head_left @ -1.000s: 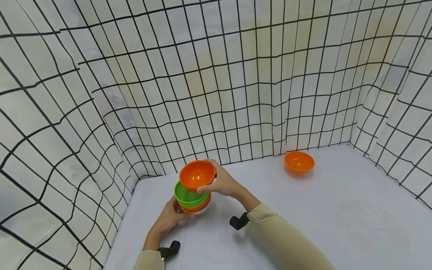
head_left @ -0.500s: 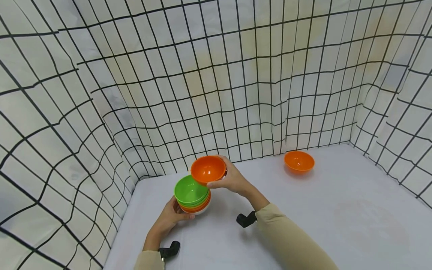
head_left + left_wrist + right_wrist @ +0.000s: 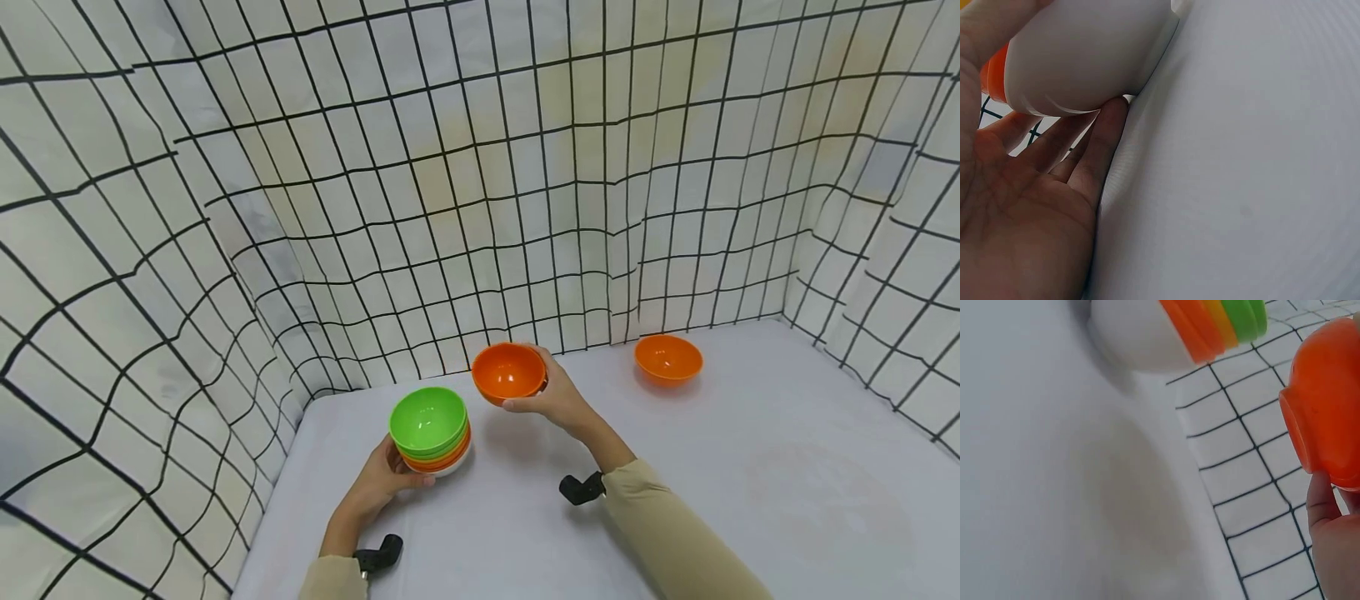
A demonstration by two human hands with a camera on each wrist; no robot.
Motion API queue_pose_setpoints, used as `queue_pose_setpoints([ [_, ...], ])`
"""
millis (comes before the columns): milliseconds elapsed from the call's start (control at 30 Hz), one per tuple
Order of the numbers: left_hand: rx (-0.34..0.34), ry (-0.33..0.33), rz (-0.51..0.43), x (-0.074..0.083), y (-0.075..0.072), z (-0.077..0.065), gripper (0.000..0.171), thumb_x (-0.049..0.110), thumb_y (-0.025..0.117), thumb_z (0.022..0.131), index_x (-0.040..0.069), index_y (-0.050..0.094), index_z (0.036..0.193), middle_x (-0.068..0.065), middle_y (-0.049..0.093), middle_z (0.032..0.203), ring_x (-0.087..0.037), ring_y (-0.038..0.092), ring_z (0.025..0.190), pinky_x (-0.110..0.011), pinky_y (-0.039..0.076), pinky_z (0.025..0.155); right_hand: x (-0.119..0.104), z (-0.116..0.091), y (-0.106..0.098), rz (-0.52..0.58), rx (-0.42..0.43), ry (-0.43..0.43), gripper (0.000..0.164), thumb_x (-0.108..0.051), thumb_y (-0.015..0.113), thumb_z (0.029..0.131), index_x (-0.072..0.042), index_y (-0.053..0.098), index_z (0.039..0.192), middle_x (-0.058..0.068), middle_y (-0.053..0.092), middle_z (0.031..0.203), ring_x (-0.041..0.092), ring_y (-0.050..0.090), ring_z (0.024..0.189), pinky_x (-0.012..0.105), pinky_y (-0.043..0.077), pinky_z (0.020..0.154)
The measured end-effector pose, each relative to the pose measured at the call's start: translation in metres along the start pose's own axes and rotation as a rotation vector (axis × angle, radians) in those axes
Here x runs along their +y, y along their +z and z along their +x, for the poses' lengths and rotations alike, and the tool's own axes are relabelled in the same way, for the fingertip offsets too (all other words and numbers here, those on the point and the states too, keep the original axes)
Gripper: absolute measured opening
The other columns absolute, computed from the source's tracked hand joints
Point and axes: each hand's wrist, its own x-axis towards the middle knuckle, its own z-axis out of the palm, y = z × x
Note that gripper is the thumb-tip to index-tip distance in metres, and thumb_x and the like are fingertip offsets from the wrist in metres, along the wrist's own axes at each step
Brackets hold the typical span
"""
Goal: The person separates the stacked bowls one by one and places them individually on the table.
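Note:
A stack of nested bowls (image 3: 429,425) stands on the table, green on top, then yellow and orange, with a white one at the bottom. My left hand (image 3: 382,482) curves round the stack's near left side, thumb in front. In the left wrist view, the fingers reach under the curve of the white bowl (image 3: 1085,56). My right hand (image 3: 558,400) pinches an orange bowl (image 3: 508,373) by its right side and holds it above the table, right of the stack. In the right wrist view, a fingertip is by the foot of that orange bowl (image 3: 1329,406).
Another orange bowl (image 3: 667,360) sits upright at the back of the white table (image 3: 750,467). Behind and beside the table hangs a white cloth wall with black grid lines (image 3: 480,167). Black wrist cameras (image 3: 581,489) jut out from both sleeves.
The orange bowl in my right hand has moved right, from over the stack to beside it, uncovering the green bowl. My left hand has stayed at the stack.

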Motion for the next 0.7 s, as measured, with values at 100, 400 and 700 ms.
queue_pose_setpoints([
  [100,-0.002,0.007,-0.002,-0.001,0.001,0.0,0.103,0.005,0.094,0.068,0.021,0.038,0.153,-0.005,0.049,0.155,-0.029,0.039,0.151,-0.048,0.028,0.128,0.01,-0.003,-0.013,-0.011,0.034,0.02,0.098,-0.024,0.094,0.073,-0.026,0.037,0.152,0.0,0.05,0.149,0.029,0.048,0.136,0.045,0.055,0.106],
  [400,-0.006,0.007,0.001,0.001,-0.003,-0.002,0.1,0.003,0.092,0.07,0.022,0.038,0.153,-0.004,0.049,0.154,-0.027,0.041,0.149,-0.044,0.031,0.127,0.027,-0.006,-0.041,-0.031,0.131,0.097,0.1,-0.023,0.094,0.073,-0.024,0.035,0.153,0.003,0.046,0.152,0.031,0.043,0.139,0.053,0.05,0.111],
  [700,0.007,0.004,0.033,0.001,0.001,0.0,0.099,0.005,0.092,0.071,0.021,0.038,0.153,-0.005,0.051,0.153,-0.026,0.045,0.146,-0.044,0.035,0.125,0.043,-0.01,-0.068,-0.062,0.193,0.143,0.103,-0.027,0.093,0.074,-0.019,0.031,0.155,0.006,0.044,0.154,0.032,0.04,0.142,0.057,0.043,0.118],
])
